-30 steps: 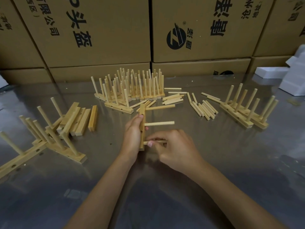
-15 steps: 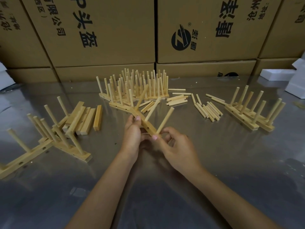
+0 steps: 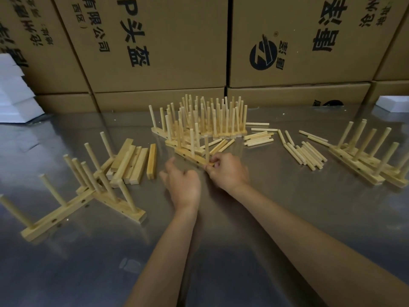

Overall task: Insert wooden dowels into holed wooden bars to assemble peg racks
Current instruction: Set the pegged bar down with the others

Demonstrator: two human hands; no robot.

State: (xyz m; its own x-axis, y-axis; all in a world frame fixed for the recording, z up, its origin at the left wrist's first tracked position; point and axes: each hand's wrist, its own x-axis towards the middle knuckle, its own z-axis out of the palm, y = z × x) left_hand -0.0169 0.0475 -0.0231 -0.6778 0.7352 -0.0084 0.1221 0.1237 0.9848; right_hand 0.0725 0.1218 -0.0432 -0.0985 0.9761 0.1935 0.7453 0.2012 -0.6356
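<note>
A wooden bar with upright dowels (image 3: pixel 194 159) lies on the metal table (image 3: pixel 276 218) at the near edge of the cluster of finished peg racks (image 3: pixel 205 120). My right hand (image 3: pixel 228 171) pinches the near end of that bar. My left hand (image 3: pixel 181 185) hovers just left of it, fingers apart, blurred, holding nothing. Loose dowels (image 3: pixel 305 154) lie in a pile to the right. Bare holed bars (image 3: pixel 135 162) are stacked to the left.
More assembled racks lie at the far right (image 3: pixel 365 160) and near left (image 3: pixel 88 193). Large cardboard boxes (image 3: pixel 177 45) form a wall behind the table. White foam blocks sit at the left (image 3: pixel 15 96) and right (image 3: pixel 391 104) edges.
The rack held by both hands has been set down beside the finished cluster with its dowels upright. My left hand has let go and drawn leftward; my right hand still holds the bar's end.
</note>
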